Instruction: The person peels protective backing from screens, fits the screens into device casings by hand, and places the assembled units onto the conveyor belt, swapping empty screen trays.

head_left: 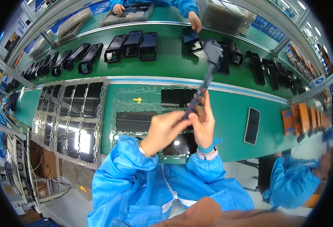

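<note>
A dark plastic housing [208,75], seen nearly edge-on and a little blurred, is held up in front of me. My left hand [164,130] is closed on its lower end. My right hand [202,123] grips the same part from the right side, fingers along its edge. Below my hands lies a clear plastic tray [126,96] with dark flat panels in it, among them a black panel [134,121] and a glossy panel [179,145]. A small yellow piece [137,100] sits in the tray's upper left compartment.
Stacked clear trays with glossy dark panels [77,100] stand at the left. Several black housings [132,43] line the green belt [166,49]. A phone [252,125] and orange bins [301,117] are at the right. Opposite, another person's hand [195,21] touches a housing; someone in blue [291,181] sits at right.
</note>
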The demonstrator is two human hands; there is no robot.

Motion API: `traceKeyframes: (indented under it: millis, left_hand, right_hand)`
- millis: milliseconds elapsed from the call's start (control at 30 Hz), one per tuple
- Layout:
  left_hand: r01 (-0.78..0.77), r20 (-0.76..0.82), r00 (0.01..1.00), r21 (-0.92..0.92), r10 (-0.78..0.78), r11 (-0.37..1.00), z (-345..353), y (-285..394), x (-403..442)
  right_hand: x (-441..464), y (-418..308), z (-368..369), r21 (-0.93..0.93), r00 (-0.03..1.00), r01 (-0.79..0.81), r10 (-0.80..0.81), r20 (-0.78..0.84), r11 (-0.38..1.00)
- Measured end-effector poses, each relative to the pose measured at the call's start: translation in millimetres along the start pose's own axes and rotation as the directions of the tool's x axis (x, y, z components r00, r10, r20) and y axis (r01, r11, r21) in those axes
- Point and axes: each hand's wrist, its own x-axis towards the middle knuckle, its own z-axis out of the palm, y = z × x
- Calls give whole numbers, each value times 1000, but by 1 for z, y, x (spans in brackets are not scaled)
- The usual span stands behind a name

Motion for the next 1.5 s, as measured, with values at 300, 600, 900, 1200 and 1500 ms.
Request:
traceKeyframes:
  millis: [300, 600, 900, 1200, 1500]
  left_hand:
    - [442, 57, 812, -711, -581, 547, 5, -99, 85]
    - [584, -1, 736, -503, -677, 637, 41, -200, 154]
    - [812, 657, 569, -353, -494, 466, 22, -45, 74]
    - [406, 136, 901, -601, -413, 688, -11, -46, 35]
    - [-282, -102, 896, 619, 431, 733, -38, -45, 31]
  right_hand:
    - [-43, -21, -18, -851, 737, 412, 430, 522, 326]
    - [-36, -23, -10, -826, 713, 438, 423, 559, 354]
    - [-10, -24, -36, -260, 898, 436, -435, 64, 861]
    - [-14, -29, -39, 434, 715, -693, 470, 518, 576]
    - [-32, -9, -9, 461, 520, -852, 512, 684, 250]
